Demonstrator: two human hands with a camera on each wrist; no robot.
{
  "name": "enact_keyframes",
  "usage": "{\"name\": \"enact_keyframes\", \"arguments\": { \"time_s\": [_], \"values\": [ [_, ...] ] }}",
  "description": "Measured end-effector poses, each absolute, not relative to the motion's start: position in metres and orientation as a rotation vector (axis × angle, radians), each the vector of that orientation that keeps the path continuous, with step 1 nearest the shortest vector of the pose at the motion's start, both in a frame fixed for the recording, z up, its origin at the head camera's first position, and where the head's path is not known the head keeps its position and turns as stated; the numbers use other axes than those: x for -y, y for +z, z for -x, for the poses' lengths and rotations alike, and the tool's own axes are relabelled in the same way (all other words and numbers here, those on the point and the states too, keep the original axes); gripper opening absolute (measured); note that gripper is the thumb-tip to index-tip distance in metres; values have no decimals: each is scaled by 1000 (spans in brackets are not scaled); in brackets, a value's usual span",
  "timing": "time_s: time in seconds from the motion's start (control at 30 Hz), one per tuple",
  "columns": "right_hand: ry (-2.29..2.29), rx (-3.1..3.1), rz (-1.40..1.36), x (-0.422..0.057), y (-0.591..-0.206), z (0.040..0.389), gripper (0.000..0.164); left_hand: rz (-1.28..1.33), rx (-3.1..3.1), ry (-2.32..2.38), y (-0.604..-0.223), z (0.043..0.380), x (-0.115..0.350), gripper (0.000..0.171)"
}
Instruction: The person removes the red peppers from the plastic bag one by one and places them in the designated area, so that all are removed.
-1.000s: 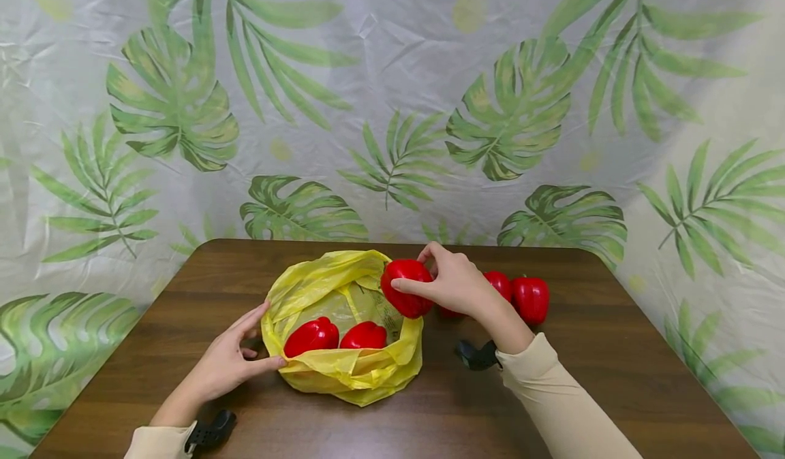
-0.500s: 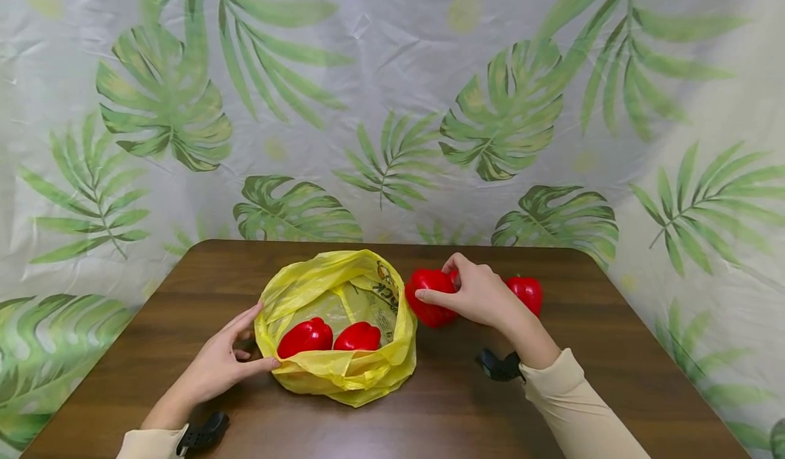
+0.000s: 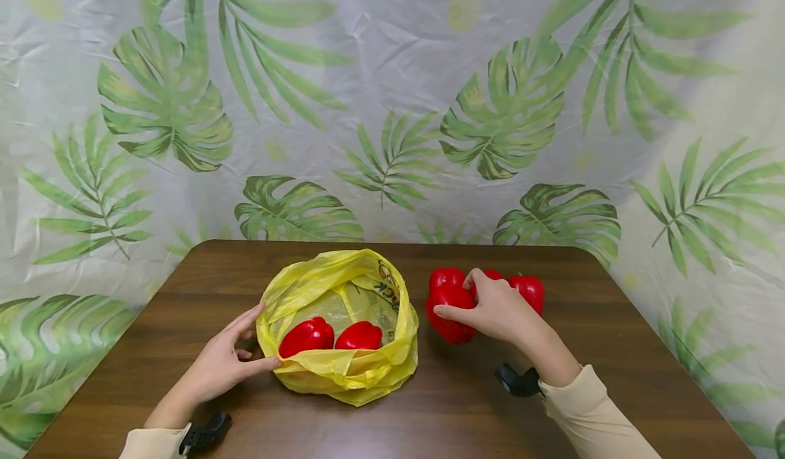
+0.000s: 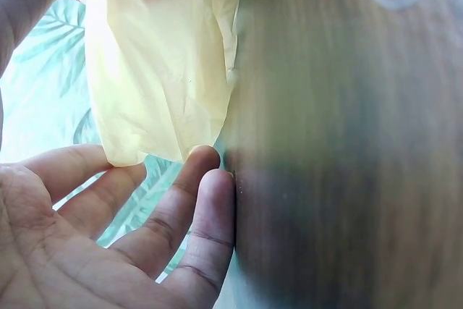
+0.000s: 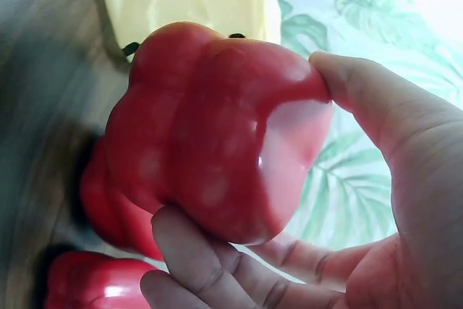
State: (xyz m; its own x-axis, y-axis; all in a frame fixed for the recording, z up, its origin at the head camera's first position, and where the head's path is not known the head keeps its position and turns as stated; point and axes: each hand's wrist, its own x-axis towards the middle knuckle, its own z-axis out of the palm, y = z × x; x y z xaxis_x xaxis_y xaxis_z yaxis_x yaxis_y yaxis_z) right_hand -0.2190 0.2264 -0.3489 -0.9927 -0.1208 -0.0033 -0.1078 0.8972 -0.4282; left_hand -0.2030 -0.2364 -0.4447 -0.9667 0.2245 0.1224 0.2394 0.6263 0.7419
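My right hand [image 3: 503, 309] grips a red bell pepper [image 3: 450, 316] between thumb and fingers, to the right of the yellow plastic bag [image 3: 349, 376]. Close up in the right wrist view, the glossy lobed pepper [image 5: 217, 135] fills the middle. My left hand [image 3: 214, 363] touches the bag's left side with spread, fairly straight fingers, thumb low and index fingertip higher at the rim. In the left wrist view those fingertips meet the edge of the bag [image 4: 163, 70]. Inside the wide-mouthed bag lie two red peppers, one at left [image 3: 308, 336] and one at right [image 3: 359, 336].
Behind the held pepper stands another red pepper [image 3: 446, 277]. To its right, one partly hidden pepper [image 3: 493, 275] and a further pepper [image 3: 529, 292] stand beyond my right hand. All rest on the dark wooden table [image 3: 380, 432], before a leaf-patterned cloth [image 3: 392, 71].
My right hand has carried the pepper away from the bag's right rim, rightward and closer to me, uncovering a pepper behind it. My left hand stays at the bag.
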Motion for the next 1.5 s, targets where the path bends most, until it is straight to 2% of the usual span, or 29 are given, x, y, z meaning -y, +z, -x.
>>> {"name": "enact_keyframes", "arguments": {
  "time_s": [0.5, 0.83, 1.5],
  "values": [
    [-654, -3033, 181, -234, -367, 211, 80, 404, 2812, -1278, -444, 203, 236, 106],
    [-614, -3062, 181, -232, -376, 210, 70, 386, 2819, -1269, -445, 203, 236, 106],
    [-525, -3059, 139, -228, -383, 205, 84, 380, 2822, -1279, -442, 202, 234, 106]
  ]
}}
